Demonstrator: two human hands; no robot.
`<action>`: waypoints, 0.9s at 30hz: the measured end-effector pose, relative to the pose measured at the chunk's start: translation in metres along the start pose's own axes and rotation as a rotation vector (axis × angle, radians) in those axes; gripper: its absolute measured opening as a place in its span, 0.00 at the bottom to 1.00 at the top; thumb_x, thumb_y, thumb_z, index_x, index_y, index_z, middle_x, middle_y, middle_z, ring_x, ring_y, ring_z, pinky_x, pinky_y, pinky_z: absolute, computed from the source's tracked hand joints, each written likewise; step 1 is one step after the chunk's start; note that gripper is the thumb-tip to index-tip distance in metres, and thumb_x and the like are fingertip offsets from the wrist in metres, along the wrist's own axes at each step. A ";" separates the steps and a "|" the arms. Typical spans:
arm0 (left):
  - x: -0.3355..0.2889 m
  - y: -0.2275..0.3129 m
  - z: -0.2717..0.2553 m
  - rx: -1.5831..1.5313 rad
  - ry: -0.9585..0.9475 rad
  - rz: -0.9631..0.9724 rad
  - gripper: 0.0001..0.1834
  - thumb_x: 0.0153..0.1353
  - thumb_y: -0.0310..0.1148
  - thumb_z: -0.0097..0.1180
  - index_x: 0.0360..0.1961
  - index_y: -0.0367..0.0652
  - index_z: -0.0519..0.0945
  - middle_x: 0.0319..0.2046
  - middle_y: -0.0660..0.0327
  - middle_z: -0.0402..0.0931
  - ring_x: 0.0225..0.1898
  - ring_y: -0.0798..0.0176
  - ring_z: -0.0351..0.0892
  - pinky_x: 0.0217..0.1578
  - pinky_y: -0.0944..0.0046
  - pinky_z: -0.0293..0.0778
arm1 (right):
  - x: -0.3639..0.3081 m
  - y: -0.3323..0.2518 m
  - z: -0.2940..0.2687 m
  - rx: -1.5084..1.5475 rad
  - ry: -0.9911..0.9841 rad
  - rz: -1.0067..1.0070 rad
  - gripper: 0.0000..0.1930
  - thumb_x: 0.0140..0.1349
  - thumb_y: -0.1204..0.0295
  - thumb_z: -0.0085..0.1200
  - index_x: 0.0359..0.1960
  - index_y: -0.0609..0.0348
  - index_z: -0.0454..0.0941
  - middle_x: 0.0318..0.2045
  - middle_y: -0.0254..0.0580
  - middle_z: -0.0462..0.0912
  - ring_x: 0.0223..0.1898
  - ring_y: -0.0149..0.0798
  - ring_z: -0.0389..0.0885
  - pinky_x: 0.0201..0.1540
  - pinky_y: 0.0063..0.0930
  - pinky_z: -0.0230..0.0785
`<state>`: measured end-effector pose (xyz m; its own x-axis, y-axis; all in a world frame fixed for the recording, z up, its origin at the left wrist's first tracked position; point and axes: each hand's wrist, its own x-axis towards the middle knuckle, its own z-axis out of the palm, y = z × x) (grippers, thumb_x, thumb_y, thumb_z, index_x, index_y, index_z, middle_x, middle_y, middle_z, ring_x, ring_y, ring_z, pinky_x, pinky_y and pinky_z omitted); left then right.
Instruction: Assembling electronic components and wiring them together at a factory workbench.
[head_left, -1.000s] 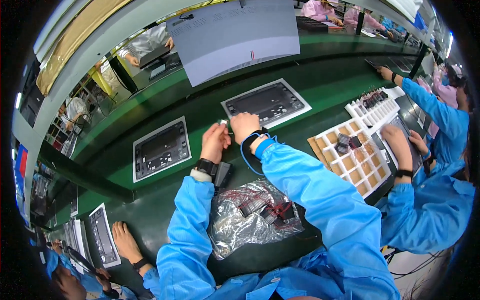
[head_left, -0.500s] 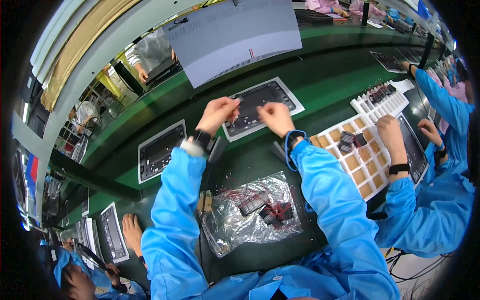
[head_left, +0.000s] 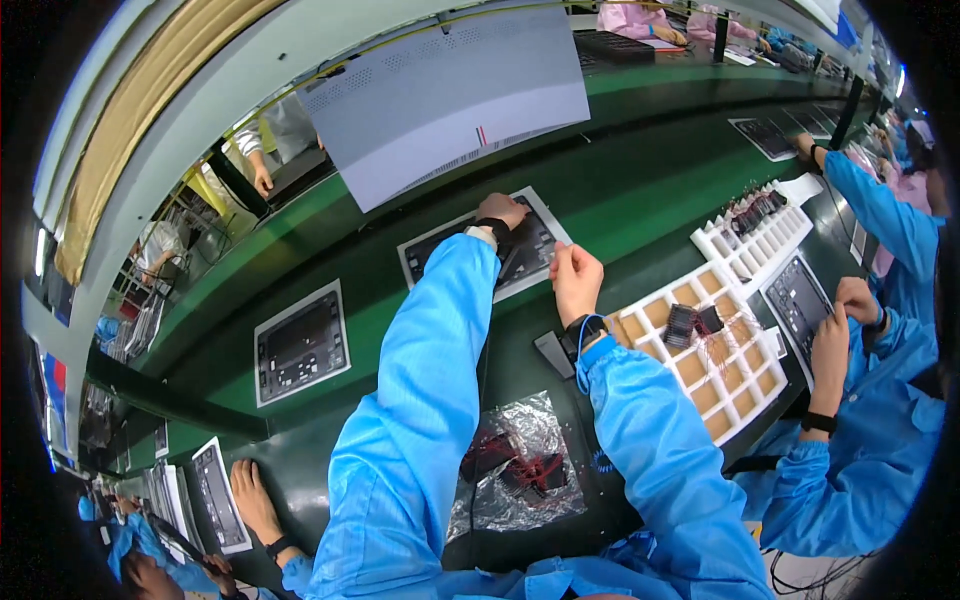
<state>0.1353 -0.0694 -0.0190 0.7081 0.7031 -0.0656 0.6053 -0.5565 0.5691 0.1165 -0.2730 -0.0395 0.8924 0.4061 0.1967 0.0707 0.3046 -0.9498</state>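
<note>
A dark flat casing panel with a pale border [head_left: 538, 240] lies on the bench ahead of me. My left hand [head_left: 502, 210] reaches across it, fingers bent down together over its far side; their tips are partly hidden. At the panel's right edge, my right hand [head_left: 577, 280] is raised with thumb and fingers pinched; anything between them is too small to make out. Nearer me, below my forearms, a crumpled silver foil bag [head_left: 535, 512] bears small black parts with red wires [head_left: 535, 470]. My left sleeve covers part of it.
A white divided tray [head_left: 722, 400] with black wired parts stands at right, beside a smaller white rack [head_left: 775, 240]. A co-worker's hands [head_left: 832, 335] work at another panel [head_left: 797, 300]. Another panel [head_left: 302, 345] lies left; another person's hand [head_left: 255, 500] rests nearby. A grey board [head_left: 450, 100] hangs ahead.
My left hand has moved forward and right over the panel, turning its forearm across the foil bag. The right hand has drawn back to the panel's right edge. The view has shifted slightly.
</note>
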 end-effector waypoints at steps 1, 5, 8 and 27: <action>0.003 0.000 0.005 -0.003 -0.009 0.002 0.17 0.52 0.47 0.62 0.33 0.43 0.87 0.38 0.47 0.83 0.44 0.47 0.82 0.47 0.55 0.75 | 0.000 0.000 -0.001 -0.002 0.005 0.002 0.19 0.67 0.64 0.53 0.17 0.57 0.70 0.13 0.28 0.70 0.14 0.21 0.64 0.16 0.17 0.54; 0.009 -0.010 0.010 0.083 0.083 -0.014 0.19 0.54 0.51 0.63 0.31 0.45 0.88 0.34 0.54 0.84 0.39 0.51 0.83 0.44 0.55 0.76 | 0.000 -0.002 0.001 0.002 0.005 0.053 0.19 0.66 0.68 0.53 0.16 0.62 0.70 0.13 0.30 0.73 0.17 0.21 0.69 0.22 0.19 0.61; 0.008 -0.006 0.013 0.034 0.063 -0.006 0.20 0.53 0.51 0.63 0.32 0.44 0.87 0.34 0.53 0.84 0.39 0.51 0.83 0.45 0.55 0.75 | 0.003 -0.005 -0.005 -0.014 0.002 0.040 0.19 0.66 0.69 0.53 0.16 0.62 0.70 0.13 0.30 0.72 0.17 0.21 0.69 0.21 0.19 0.60; 0.003 -0.029 0.006 0.050 0.068 0.028 0.23 0.54 0.54 0.62 0.24 0.42 0.84 0.29 0.53 0.82 0.35 0.51 0.81 0.40 0.55 0.74 | 0.001 0.000 0.000 -0.109 -0.037 -0.003 0.19 0.67 0.65 0.52 0.17 0.58 0.71 0.14 0.29 0.72 0.15 0.20 0.66 0.17 0.17 0.57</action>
<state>0.1217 -0.0539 -0.0404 0.6997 0.7144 0.0063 0.6045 -0.5966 0.5279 0.1169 -0.2723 -0.0398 0.8750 0.4377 0.2071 0.1237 0.2114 -0.9695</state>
